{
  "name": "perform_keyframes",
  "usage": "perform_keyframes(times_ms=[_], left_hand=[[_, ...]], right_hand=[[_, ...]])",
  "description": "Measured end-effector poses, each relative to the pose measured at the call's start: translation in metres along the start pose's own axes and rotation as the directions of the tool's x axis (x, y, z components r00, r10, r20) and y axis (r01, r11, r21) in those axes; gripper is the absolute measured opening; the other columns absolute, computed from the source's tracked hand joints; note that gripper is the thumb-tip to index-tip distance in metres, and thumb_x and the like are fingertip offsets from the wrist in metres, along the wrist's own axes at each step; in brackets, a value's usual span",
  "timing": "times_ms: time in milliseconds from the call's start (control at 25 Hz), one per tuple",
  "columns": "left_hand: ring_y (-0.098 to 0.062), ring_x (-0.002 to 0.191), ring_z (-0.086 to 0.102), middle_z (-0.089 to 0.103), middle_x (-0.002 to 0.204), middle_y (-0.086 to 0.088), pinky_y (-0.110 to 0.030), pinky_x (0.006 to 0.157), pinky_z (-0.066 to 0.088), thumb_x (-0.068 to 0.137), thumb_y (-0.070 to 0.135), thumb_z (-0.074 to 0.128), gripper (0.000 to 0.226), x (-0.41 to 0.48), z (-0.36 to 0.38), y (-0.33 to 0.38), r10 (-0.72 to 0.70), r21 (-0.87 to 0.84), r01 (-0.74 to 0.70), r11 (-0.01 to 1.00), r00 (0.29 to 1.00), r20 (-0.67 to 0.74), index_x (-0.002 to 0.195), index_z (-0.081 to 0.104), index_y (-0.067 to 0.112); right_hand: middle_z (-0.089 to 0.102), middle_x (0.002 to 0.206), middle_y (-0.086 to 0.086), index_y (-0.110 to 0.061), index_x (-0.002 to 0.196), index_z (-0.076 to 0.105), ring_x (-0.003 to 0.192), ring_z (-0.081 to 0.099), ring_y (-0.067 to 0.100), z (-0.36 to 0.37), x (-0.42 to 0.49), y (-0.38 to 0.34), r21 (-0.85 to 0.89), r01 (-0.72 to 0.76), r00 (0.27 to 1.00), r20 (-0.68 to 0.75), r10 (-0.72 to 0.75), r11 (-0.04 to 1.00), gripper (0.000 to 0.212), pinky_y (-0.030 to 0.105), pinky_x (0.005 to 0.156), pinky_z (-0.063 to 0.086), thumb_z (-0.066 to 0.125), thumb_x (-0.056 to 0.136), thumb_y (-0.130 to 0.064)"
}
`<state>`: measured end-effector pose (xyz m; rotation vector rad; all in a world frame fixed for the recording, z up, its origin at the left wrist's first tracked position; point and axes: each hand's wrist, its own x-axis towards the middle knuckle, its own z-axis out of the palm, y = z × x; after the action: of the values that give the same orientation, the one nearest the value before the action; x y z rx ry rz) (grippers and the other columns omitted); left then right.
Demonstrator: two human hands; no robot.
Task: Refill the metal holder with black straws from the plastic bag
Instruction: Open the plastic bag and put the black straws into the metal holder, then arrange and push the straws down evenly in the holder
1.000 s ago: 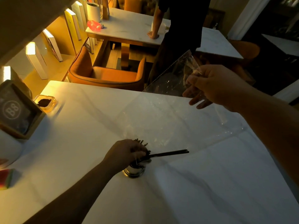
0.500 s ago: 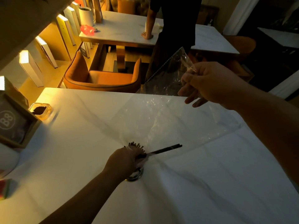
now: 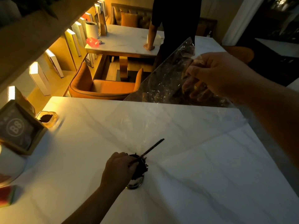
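Metal holder (image 3: 135, 183) stands near centre of the white marble tabletop (image 3: 210, 183), packed with a bundle of black straws (image 3: 140, 166); count unreadable in dim light. One single black straw (image 3: 152, 147) angles up and right out of the bundle. Left hand (image 3: 119, 169) curled around the holder's top, fingers pinching the lower end of that single straw. One clear plastic bag (image 3: 166, 81), raised above the far tabletop edge, its lower end draping toward the holder. Right hand (image 3: 216, 75) closed on the bag's upper right part, fingers bunched on the film. Far left: one framed sign (image 3: 17, 128), one small amber dish (image 3: 47, 118). Beyond, one orange chair (image 3: 103, 86) and a second person standing at another table.
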<state>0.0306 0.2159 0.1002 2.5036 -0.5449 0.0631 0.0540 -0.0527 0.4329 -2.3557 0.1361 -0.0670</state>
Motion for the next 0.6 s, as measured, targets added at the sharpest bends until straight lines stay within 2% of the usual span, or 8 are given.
perform_keyframes(times_ms=[80,160,200,320,400,480,600], left_hand=[[-0.021,0.084,0.053,0.064,0.085,0.004,-0.035,0.07,0.047,0.089,0.037,0.074,0.019,0.001,0.0,-0.003,-0.064,0.086,0.059,0.995,0.996,0.056,0.105,0.082,0.03],[-0.022,0.094,0.053,0.061,0.095,0.003,-0.036,0.076,0.048,0.088,0.048,0.07,0.033,0.002,-0.001,-0.004,-0.134,0.185,0.107,0.977,0.981,0.141,0.115,0.078,0.031],[-0.022,0.098,0.053,0.061,0.1,0.002,-0.036,0.079,0.048,0.085,0.052,0.071,0.04,0.003,-0.002,-0.004,-0.153,0.182,0.123,0.976,0.975,0.159,0.119,0.074,0.03],[-0.017,0.109,0.052,0.059,0.114,0.009,-0.032,0.087,0.046,0.079,0.058,0.073,0.053,0.008,-0.01,0.001,-0.188,-0.047,0.197,0.979,0.971,0.148,0.126,0.066,0.033],[-0.01,0.112,0.051,0.055,0.12,0.016,-0.03,0.089,0.044,0.072,0.068,0.071,0.062,0.014,-0.018,0.008,-0.214,-0.245,0.263,0.933,0.954,0.21,0.127,0.06,0.041],[-0.004,0.109,0.054,0.056,0.121,0.021,-0.028,0.084,0.047,0.065,0.081,0.068,0.068,0.024,-0.028,0.02,-0.228,-0.396,0.323,0.859,0.936,0.269,0.122,0.06,0.045],[-0.005,0.099,0.063,0.065,0.115,0.015,-0.032,0.078,0.055,0.068,0.085,0.066,0.061,0.044,-0.038,0.04,-0.272,-0.471,0.362,0.804,0.929,0.25,0.112,0.063,0.043]], right_hand=[[0.081,0.086,-0.007,-0.021,0.101,0.068,0.07,0.08,0.015,-0.002,0.0,0.0,0.003,0.013,1.0,-0.002,-0.013,1.0,0.016,0.025,0.056,0.064,0.054,0.106,-0.025],[0.081,0.088,-0.007,-0.021,0.102,0.068,0.071,0.08,0.016,-0.002,0.0,0.0,-0.001,0.023,1.0,0.001,-0.023,1.0,0.016,0.025,0.055,0.063,0.054,0.106,-0.026],[0.081,0.089,-0.008,-0.021,0.102,0.068,0.071,0.08,0.016,-0.002,0.0,0.001,-0.007,0.026,1.0,0.001,-0.026,1.0,0.015,0.026,0.056,0.064,0.054,0.106,-0.026],[0.081,0.089,-0.008,-0.021,0.105,0.069,0.072,0.08,0.015,-0.007,-0.001,-0.001,-0.032,0.033,0.999,0.0,-0.033,0.999,0.016,0.028,0.058,0.065,0.054,0.106,-0.027],[0.081,0.089,-0.009,-0.021,0.104,0.069,0.071,0.08,0.014,-0.014,-0.002,-0.004,-0.03,0.041,0.999,0.0,-0.041,0.999,0.016,0.026,0.057,0.064,0.054,0.106,-0.027],[0.081,0.089,-0.008,-0.021,0.103,0.068,0.071,0.08,0.014,-0.023,-0.006,-0.008,-0.022,0.05,0.999,-0.011,-0.05,0.999,0.016,0.026,0.057,0.064,0.053,0.107,-0.026],[0.081,0.09,-0.008,-0.02,0.104,0.068,0.071,0.08,0.014,-0.041,-0.014,-0.01,-0.007,0.047,0.998,-0.047,-0.047,0.999,0.016,0.029,0.058,0.065,0.054,0.106,-0.025]])
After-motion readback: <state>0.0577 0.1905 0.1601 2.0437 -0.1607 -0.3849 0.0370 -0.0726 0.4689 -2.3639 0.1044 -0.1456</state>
